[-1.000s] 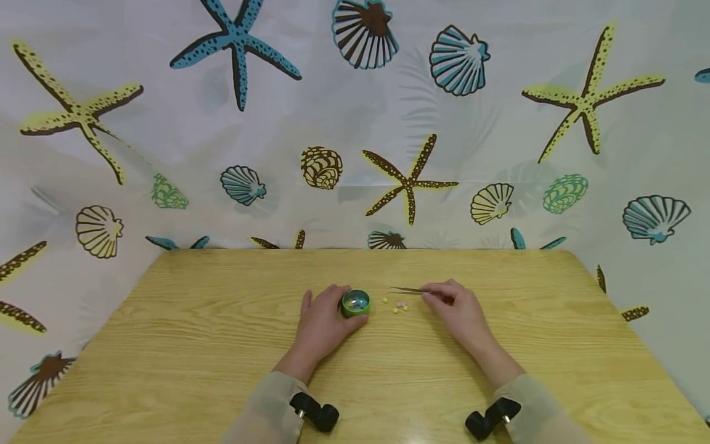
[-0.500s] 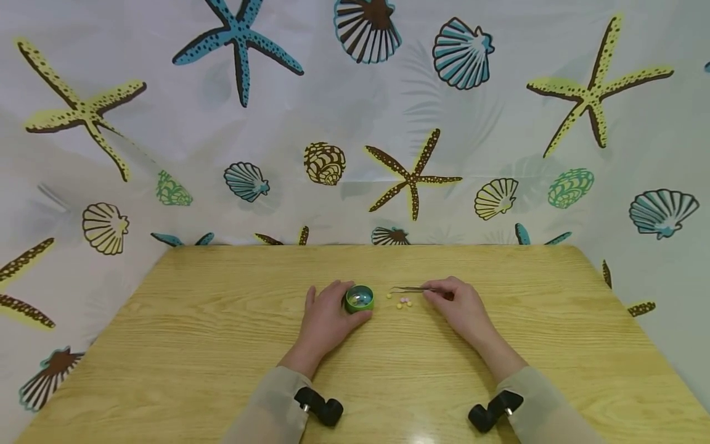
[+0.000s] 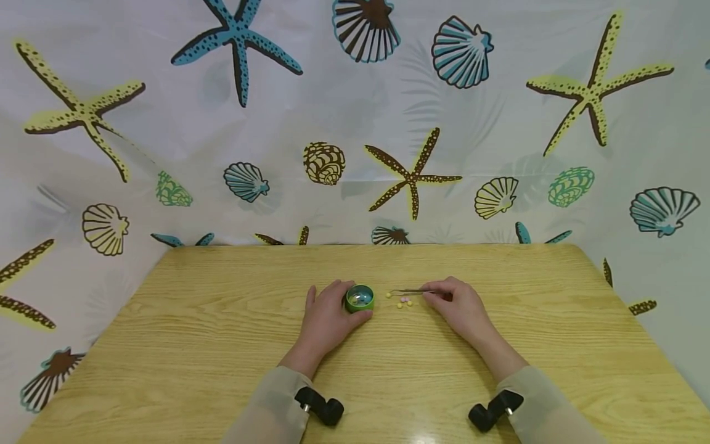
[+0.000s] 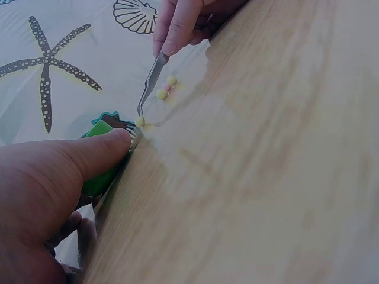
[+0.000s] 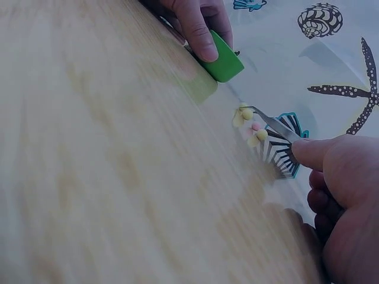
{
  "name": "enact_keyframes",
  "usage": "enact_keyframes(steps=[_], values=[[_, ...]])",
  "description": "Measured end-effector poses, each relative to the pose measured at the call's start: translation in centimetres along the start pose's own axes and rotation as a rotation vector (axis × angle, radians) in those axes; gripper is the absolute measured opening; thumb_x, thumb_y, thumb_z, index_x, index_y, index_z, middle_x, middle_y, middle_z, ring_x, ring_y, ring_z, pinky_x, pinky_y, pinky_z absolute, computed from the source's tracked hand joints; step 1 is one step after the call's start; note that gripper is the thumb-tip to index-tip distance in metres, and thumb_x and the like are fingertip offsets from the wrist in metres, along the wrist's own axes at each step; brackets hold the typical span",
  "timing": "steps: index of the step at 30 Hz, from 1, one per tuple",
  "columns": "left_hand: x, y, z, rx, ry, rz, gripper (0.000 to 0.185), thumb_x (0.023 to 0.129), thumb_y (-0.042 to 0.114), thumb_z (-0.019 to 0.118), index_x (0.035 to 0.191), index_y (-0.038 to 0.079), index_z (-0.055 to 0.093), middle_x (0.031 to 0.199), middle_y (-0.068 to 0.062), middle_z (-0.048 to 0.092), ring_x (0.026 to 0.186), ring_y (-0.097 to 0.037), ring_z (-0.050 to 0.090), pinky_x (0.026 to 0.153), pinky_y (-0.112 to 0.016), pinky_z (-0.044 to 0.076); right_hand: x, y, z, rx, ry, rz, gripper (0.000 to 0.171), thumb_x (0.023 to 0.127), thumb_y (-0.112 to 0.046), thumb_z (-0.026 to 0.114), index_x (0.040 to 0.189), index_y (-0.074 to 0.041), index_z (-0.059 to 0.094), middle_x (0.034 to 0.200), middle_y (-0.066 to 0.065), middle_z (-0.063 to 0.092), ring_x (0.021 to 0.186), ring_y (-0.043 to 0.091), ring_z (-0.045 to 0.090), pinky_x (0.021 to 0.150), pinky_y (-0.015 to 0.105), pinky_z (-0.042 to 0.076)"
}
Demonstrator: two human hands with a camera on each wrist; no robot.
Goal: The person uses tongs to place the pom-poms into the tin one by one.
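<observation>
My left hand (image 3: pixel 327 320) holds a small green cup (image 3: pixel 361 309), thumb on the near side and fingers around the far side. Small things lie inside the cup, too small to make out. In my right hand (image 3: pixel 459 306) a pair of bent-tip metal tweezers (image 3: pixel 409 290) is pinched between thumb and fingers, pointing left. Its tips are at a yellow bead (image 5: pixel 246 113) on the table, right of the cup; whether they grip it, I cannot tell. Closer to me lie two more yellow beads (image 3: pixel 410 303) and pink ones (image 3: pixel 403 300), bunched together.
A wooden table (image 3: pixel 222 345) stretches under both hands. Behind it hangs a pale cloth (image 3: pixel 277 123) printed with starfish and shells. Black camera mounts (image 3: pixel 318 406) sit on both sleeved wrists.
The tweezers' tips have come down from just above the single yellow bead to touch it. The left hand keeps its hold on the cup. The whole head view has shifted slightly.
</observation>
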State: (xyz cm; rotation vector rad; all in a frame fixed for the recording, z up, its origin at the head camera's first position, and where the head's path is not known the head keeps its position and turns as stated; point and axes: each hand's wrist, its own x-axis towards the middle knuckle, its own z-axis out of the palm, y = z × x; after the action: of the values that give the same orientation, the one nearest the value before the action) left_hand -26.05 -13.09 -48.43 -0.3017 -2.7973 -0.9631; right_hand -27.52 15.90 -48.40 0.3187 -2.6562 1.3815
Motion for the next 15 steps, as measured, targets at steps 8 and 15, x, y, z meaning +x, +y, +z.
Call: enact_keyframes(steps=[8,15], values=[[0.00,0.14,-0.09,-0.006,-0.002,-0.002,0.066,0.093,0.033,0.093,0.146,0.001,0.067,0.148,-0.019,0.067,0.153,-0.042,0.048,0.131,-0.071,0.009,-0.14,-0.23,-0.05,0.003,-0.007,0.003,0.017,0.106,-0.017,0.077,0.120,-0.012,0.086,0.099,0.002,0.072,0.084,0.019,0.057,0.077,0.036,0.048],[0.05,0.01,0.01,-0.001,-0.004,0.001,0.067,0.094,0.034,0.092,0.146,0.002,0.066,0.149,-0.019,0.067,0.153,-0.041,0.049,0.131,-0.070,0.009,-0.09,-0.10,0.15,0.011,0.000,0.004,0.017,0.106,-0.017,0.078,0.120,-0.012,0.086,0.098,0.003,0.072,0.084,0.019,0.057,0.075,0.035,0.047]])
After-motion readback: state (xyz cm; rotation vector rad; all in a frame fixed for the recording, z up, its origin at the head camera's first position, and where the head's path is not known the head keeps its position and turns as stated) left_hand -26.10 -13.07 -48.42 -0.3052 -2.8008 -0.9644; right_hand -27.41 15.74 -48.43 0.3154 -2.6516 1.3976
